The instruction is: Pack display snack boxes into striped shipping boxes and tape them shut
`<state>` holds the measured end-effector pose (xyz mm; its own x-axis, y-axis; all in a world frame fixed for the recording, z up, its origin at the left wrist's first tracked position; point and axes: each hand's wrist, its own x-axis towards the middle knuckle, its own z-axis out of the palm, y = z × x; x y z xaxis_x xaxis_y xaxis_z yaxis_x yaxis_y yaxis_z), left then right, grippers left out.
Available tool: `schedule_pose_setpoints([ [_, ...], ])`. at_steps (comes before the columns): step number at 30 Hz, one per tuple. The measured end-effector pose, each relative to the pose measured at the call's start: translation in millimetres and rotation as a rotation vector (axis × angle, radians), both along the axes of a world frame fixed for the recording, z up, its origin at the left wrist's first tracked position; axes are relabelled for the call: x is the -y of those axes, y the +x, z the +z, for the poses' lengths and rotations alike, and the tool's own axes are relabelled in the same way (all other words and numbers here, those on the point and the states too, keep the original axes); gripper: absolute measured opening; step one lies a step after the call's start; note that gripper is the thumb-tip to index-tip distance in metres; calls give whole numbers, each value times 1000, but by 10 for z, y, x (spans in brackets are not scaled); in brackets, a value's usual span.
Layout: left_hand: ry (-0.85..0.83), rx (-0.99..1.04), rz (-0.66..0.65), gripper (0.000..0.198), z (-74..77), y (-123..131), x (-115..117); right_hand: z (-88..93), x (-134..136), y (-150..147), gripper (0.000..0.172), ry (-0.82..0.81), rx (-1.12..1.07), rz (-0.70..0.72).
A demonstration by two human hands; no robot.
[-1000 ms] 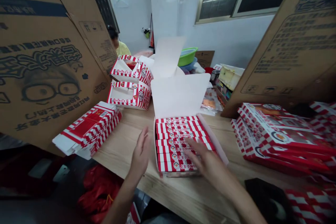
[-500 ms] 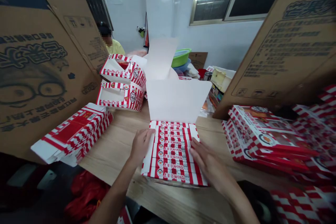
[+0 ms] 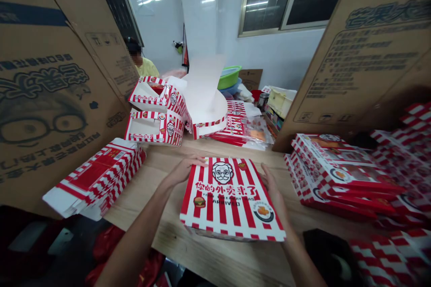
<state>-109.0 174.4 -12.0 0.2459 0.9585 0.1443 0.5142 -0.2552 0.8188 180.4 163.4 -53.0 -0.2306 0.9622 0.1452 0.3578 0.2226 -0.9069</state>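
Observation:
A red-and-white striped cardboard takeaway box [image 3: 229, 199] sits on the table in front of me with its lid down. The lid bears a bearded face, a burger picture and a round badge. My left hand [image 3: 183, 169] reaches to the box's far left corner, fingers stretched out and their tips on the lid's edge. Along the right side lies my right hand [image 3: 272, 188], its fingers extended against the box and partly hidden by it. Neither hand is wrapped round anything.
Folded striped cartons [image 3: 97, 175] lie at left, more flat boxes [image 3: 336, 175] at right. Two window-front boxes [image 3: 151, 125] are stacked behind, beside an open box [image 3: 205, 94]. Large brown cartons [image 3: 50, 85] flank both sides. A person in yellow [image 3: 147, 67] is at the back left.
The box's raised white lid has come down over the rows of striped packs inside. My left hand has moved toward the far left corner; my right hand now lies along the right side.

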Motion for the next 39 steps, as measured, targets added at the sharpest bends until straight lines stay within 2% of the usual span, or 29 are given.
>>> schedule_pose_setpoints([
  [3,-81,-155,-179,21,250,-39,-156,-8,3,10,55,78,-21,-77],
  [6,-100,-280,-262,22,346,267,-292,4,-14,-1,46,106,-3,-60],
  [9,-63,-346,-296,51,215,787,-271,27,19,30,38,95,15,-45],
  [11,-6,-403,-298,56,95,1054,-206,72,101,93,34,53,11,-56],
  [13,56,-450,-293,54,29,1165,-158,158,233,180,40,-70,-36,-63],
  [15,88,-460,-285,52,37,1120,-125,277,395,267,47,-231,-100,-7],
  [17,70,-417,-207,48,92,951,-43,393,551,330,49,-347,-136,95],
  [19,32,-313,-9,47,146,710,160,465,662,362,50,-419,-158,164],
  [20,3,-225,131,48,163,582,315,477,696,369,51,-446,-163,174],
  [21,-16,-130,258,50,171,463,498,474,715,372,52,-462,-161,172],
  [23,-131,22,398,52,173,281,899,430,720,377,54,-451,-137,161],
  [26,-338,226,281,49,186,220,1385,331,699,389,51,-350,-73,138],
  [28,-360,315,182,49,208,295,1533,280,701,385,47,-242,-31,126],
  [30,-286,275,194,48,210,393,1561,251,731,359,40,-85,18,95],
  [32,-165,126,258,44,157,466,1538,230,784,314,33,86,74,45],
  [35,56,-92,332,37,-41,498,1525,166,868,260,28,242,142,-19],
  [39,365,-266,321,26,-339,440,1563,54,906,307,24,313,143,-14],
])
